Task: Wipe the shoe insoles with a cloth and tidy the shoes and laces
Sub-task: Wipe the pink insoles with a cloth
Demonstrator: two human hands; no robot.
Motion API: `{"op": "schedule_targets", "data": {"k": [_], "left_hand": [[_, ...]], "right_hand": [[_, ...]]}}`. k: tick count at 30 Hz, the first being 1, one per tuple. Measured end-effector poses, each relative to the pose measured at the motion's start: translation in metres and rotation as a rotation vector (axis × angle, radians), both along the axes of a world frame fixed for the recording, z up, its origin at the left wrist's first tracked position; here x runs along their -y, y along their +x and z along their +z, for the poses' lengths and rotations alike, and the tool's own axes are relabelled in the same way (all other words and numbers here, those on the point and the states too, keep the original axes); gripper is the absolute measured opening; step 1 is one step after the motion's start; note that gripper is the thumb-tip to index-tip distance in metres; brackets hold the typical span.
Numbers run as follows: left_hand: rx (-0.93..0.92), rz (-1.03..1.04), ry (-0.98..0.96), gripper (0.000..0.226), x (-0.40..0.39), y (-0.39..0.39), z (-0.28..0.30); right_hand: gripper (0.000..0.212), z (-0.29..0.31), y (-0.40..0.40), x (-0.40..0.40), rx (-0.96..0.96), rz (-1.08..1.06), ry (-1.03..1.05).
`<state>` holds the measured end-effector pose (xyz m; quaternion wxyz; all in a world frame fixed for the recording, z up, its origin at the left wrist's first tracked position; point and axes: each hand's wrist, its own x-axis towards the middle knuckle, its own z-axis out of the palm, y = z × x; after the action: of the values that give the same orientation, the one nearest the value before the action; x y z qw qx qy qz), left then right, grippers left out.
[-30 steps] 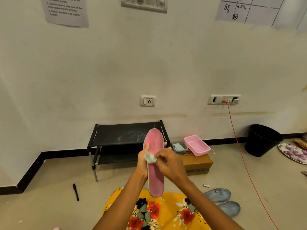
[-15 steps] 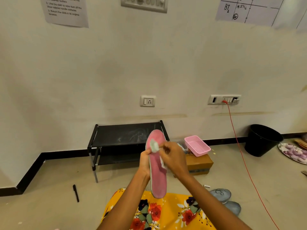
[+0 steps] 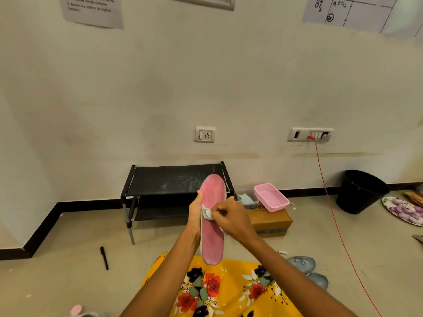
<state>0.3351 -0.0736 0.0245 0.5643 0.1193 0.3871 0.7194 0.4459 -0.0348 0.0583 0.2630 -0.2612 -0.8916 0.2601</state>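
Observation:
A pink shoe insole (image 3: 212, 239) stands upright in front of me, toe end up. My left hand (image 3: 195, 212) grips its left edge near the middle. My right hand (image 3: 230, 218) pinches a small pale cloth (image 3: 206, 212) and presses it against the insole's upper middle. Two grey shoes (image 3: 305, 268) lie on the floor to the right of my lap. A pink shoe tip (image 3: 76, 310) shows at the bottom left edge.
A black shoe rack (image 3: 176, 186) stands against the wall ahead. Right of it a cardboard box (image 3: 272, 221) carries a pink tray (image 3: 271, 197) and a clear container with a cloth (image 3: 246, 199). A black bucket (image 3: 360, 192), red cable (image 3: 329, 202) and black pen (image 3: 104, 257) lie around.
My right hand with the cloth moved up to the insole's toe end, then back down to its upper middle. The left hand kept its hold on the insole.

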Motion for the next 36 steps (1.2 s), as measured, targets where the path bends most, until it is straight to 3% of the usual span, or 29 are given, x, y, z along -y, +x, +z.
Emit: {"op": "schedule_targets", "data": {"k": [3,5,8,11,15,19,23,25,27,30,36], "left_hand": [[-0.014,0.052,-0.019,0.049,-0.004,0.006,0.004],[-0.025,0.05,-0.015,0.045,-0.011,0.007,0.008],[0.006,0.034,0.028,0.051,-0.016,0.003,0.014],[0.165,0.044,0.072,0.061,-0.012,-0.002,0.012],[0.306,0.049,0.122,0.067,-0.011,-0.008,-0.004],[0.257,0.044,0.161,0.067,-0.018,-0.009,0.005],[0.152,0.014,0.119,0.072,-0.018,-0.01,0.02],[0.125,0.013,0.095,0.059,-0.014,0.0,0.021],[0.115,0.021,0.054,0.045,-0.014,0.011,0.014],[0.197,0.059,0.069,0.051,-0.012,0.015,0.014],[0.233,0.087,0.02,0.046,-0.009,-0.001,0.003]], "right_hand": [[0.018,0.008,-0.013,-0.029,-0.149,-0.198,-0.022],[0.017,0.009,-0.022,-0.043,-0.108,-0.274,-0.018],[0.018,-0.002,-0.023,-0.027,-0.004,-0.184,0.04],[0.015,-0.018,-0.008,0.015,-0.099,-0.117,0.083],[0.009,-0.033,0.009,0.022,-0.166,-0.039,-0.005],[0.015,-0.027,0.001,0.01,-0.181,-0.121,-0.365],[0.014,-0.017,-0.011,0.002,-0.263,-0.227,-0.447],[0.013,-0.01,-0.018,-0.004,-0.328,-0.34,-0.46],[0.014,-0.01,-0.025,-0.009,-0.287,-0.396,-0.365],[0.019,-0.017,-0.027,-0.005,-0.055,-0.402,-0.051],[0.018,-0.013,0.0,0.009,0.1,-0.104,-0.014]]}}
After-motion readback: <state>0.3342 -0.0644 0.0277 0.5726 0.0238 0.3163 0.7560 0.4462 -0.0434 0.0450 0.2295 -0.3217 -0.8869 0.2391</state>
